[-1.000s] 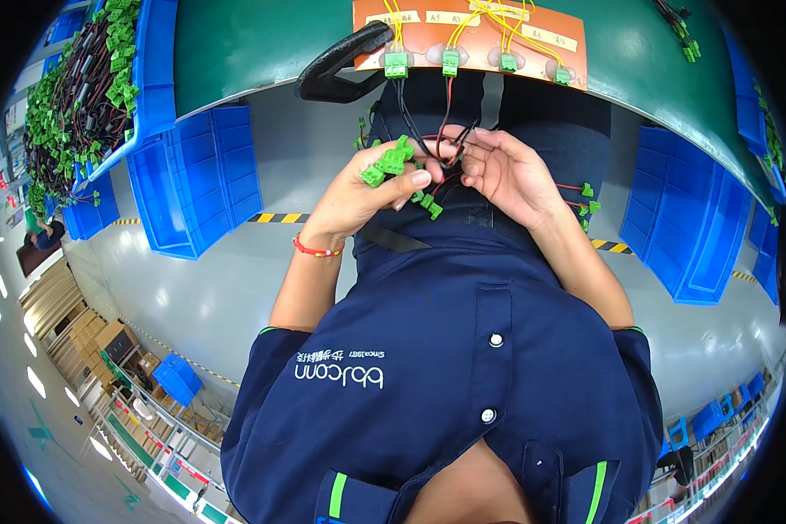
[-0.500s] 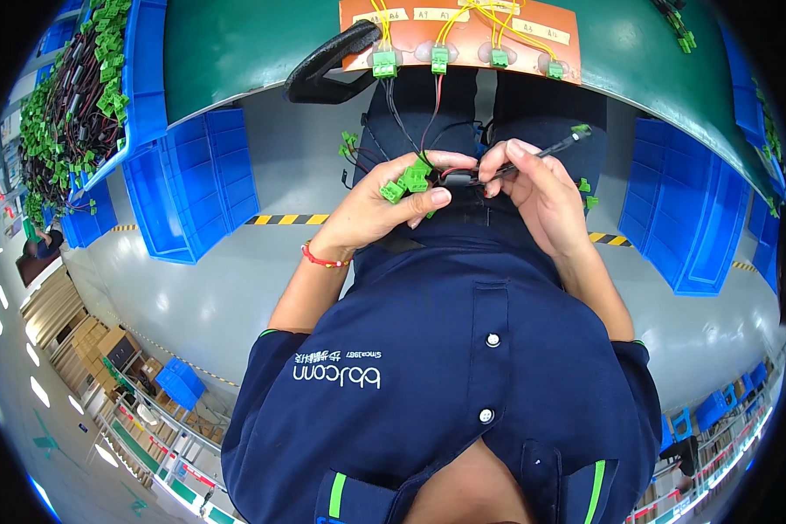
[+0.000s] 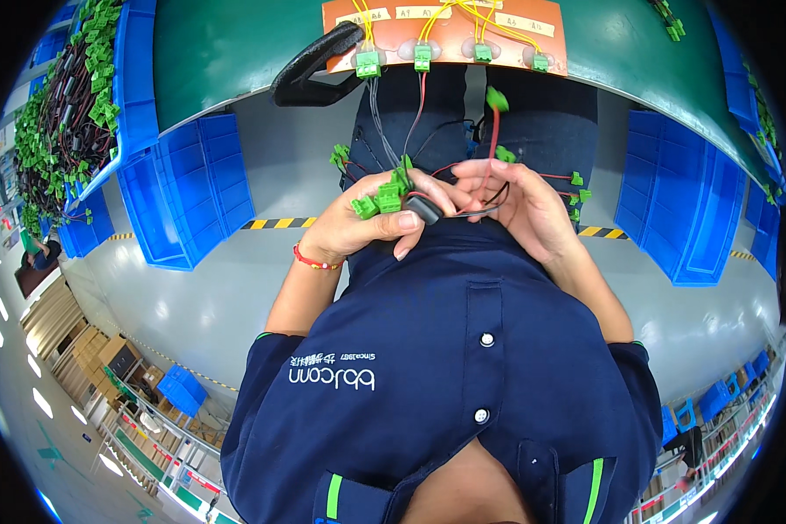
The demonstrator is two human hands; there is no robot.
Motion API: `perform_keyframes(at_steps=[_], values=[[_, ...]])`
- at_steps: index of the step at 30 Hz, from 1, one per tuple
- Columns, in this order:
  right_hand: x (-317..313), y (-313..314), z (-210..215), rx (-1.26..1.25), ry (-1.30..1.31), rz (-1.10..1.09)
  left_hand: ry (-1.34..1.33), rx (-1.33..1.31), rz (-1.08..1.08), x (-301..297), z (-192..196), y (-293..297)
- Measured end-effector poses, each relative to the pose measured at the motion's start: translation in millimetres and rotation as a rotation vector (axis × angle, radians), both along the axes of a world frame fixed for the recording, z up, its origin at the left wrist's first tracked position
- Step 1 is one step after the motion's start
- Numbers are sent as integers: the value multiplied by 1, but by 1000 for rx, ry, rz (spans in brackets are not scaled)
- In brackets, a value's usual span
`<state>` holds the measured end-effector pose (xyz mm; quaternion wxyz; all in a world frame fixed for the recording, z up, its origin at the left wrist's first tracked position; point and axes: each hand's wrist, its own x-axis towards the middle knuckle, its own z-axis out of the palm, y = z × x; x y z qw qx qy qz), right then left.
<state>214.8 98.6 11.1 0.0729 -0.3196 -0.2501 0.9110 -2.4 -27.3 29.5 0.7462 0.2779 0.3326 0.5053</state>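
My left hand [image 3: 368, 218] is closed on a wire harness, with several green terminal plugs [image 3: 388, 196] bunched between thumb and fingers. The harness's short black sleeve [image 3: 424, 210] sticks out under its fingertips. My right hand [image 3: 533, 210] is close beside it, its fingers curled on the red and black wires [image 3: 489, 199] of the harness. From there a red wire runs upward to a slightly blurred green plug [image 3: 497, 99]. Another green plug [image 3: 504, 155] shows just above the right fingers. Parts of the wires are hidden behind the fingers.
On the green table's edge, an orange board [image 3: 450, 35] carries a row of green sockets [image 3: 422, 58] with yellow wires; two have cables plugged in. A black handle-like piece [image 3: 316, 65] sits at its left. Blue bins [image 3: 183, 188] flank me; one [image 3: 135, 79] is heaped with harnesses.
The black sleeve has tilted downward in my left fingers. On the right, the wires once stretched together toward the upper right are now spread, a red one standing upward. My view has shifted slightly.
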Motion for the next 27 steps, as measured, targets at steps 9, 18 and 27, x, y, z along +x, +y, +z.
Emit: perform_keyframes(at_steps=[9,18,27], values=[[-16,11,6,363,80,-270,100,-146,28,1,7,-3],[-42,26,26,684,20,-180,133,-210,50,3,10,3],[-50,24,29,664,-28,-190,237,-331,345,-8,-6,1]])
